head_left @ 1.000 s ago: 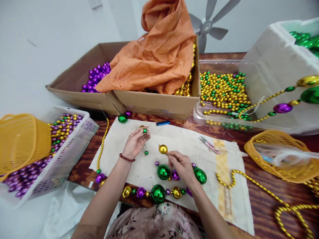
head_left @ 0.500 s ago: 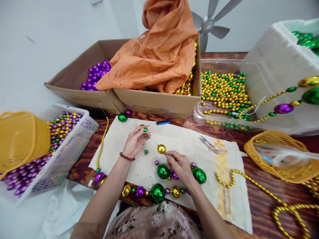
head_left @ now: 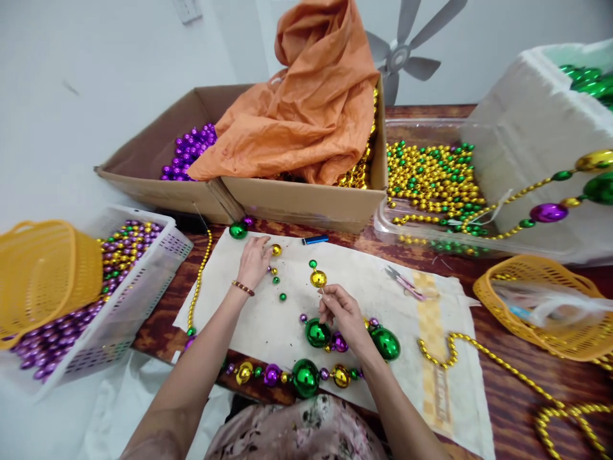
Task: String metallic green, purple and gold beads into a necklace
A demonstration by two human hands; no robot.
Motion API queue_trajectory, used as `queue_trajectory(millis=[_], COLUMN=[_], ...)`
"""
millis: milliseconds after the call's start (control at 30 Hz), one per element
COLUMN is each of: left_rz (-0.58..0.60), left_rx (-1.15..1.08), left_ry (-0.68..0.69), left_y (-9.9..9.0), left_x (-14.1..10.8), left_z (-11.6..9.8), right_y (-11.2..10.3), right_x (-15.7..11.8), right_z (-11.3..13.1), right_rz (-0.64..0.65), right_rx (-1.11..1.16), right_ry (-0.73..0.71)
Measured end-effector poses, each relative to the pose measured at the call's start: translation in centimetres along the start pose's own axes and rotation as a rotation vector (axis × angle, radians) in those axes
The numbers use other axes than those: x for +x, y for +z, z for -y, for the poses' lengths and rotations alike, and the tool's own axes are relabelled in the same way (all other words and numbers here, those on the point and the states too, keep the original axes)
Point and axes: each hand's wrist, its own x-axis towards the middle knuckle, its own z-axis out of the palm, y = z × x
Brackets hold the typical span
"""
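Observation:
My right hand (head_left: pixel 342 313) pinches a thin string above the middle of the cloth. A shiny gold ball bead (head_left: pixel 318 278) sits on that string just past my fingertips, with a small green bead (head_left: pixel 313 263) beyond it. My left hand (head_left: pixel 256 262) is low over the cloth at the left, fingers apart, beside a loose gold bead (head_left: pixel 276 250). Small green beads (head_left: pixel 282 296) lie nearby. Under and beside my right hand rest large green balls (head_left: pixel 317 333) and purple beads (head_left: pixel 340 342). A strung garland (head_left: pixel 305 377) runs along the table's front edge.
A white cloth (head_left: pixel 383 377) covers the work area, with small scissors (head_left: pixel 405 283) and a blue lighter-like object (head_left: pixel 315 240) on it. Behind stands a cardboard box (head_left: pixel 306 207) under orange fabric (head_left: pixel 301 121). Bead-filled baskets flank both sides, including a white one (head_left: pixel 143 294).
My left hand has let go of the small green bead and moved left and down to the loose beads. That green bead now hangs beyond the gold one on the string.

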Motion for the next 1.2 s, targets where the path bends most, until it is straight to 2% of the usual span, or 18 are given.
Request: queue_trajectory(millis=[67,133,233,333,400,467,600,800,867,900,967,1033,1100,1200], left_rz=[0.094,0.140,0.076,-0.038,-0.046,-0.004,0.056,0.057,0.008,-0.026,-0.073,-0.026,0.086,0.172], left_rx=[0.155,0.249,0.367,0.576,0.705,0.784,0.795,0.730,0.598,0.451,-0.022,-0.583,-1.016,-1.312], left_ry=[0.066,0.093,0.084,0.058,0.046,0.041,0.015,0.011,0.018,0.016,-0.032,-0.142,-0.275,-0.406], left_y=[0.5,0.9,0.5,-1.1,-2.1,-2.6,-1.9,-1.6,-2.0,-2.2,-2.6,-2.8,-2.9,-2.9], left_x=[0.5,0.8,1.9,4.5,6.5,8.1,9.7,9.9,9.5,9.0,7.5,5.3,2.9,0.1], left_z=[0.2,0.0,-0.4,-0.3,0.0,0.4,1.4,1.8,1.3,0.9,0.0,-1.2,-2.4,-4.2], right_y=[-0.1,-0.2,-0.4,-0.5,-0.4,-0.2,0.1,0.0,0.0,0.1,0.2,0.4,0.5,0.5], right_x=[0.0,0.0,-0.1,-0.2,-0.2,-0.1,-0.1,-0.2,-0.1,-0.1,0.0,0.0,-0.1,-0.4], right_z=[0.1,0.1,0.3,0.4,0.4,0.3,0.1,0.1,0.1,0.0,0.0,0.1,0.3,0.6], right_rz=[0.020,0.041,0.054,0.043,0.025,0.010,0.006,0.007,0.002,0.001,0.004,0.008,0.013,0.015], right_rx=[0.017,0.017,0.003,-0.013,-0.009,0.000,-0.008,-0.043,-0.029,-0.022,-0.012,-0.009,-0.022,-0.068], right_ry=[0.008,0.013,0.021,0.015,0.005,-0.001,-0.015,-0.047,-0.053,-0.055,-0.059,-0.066,-0.079,-0.109])
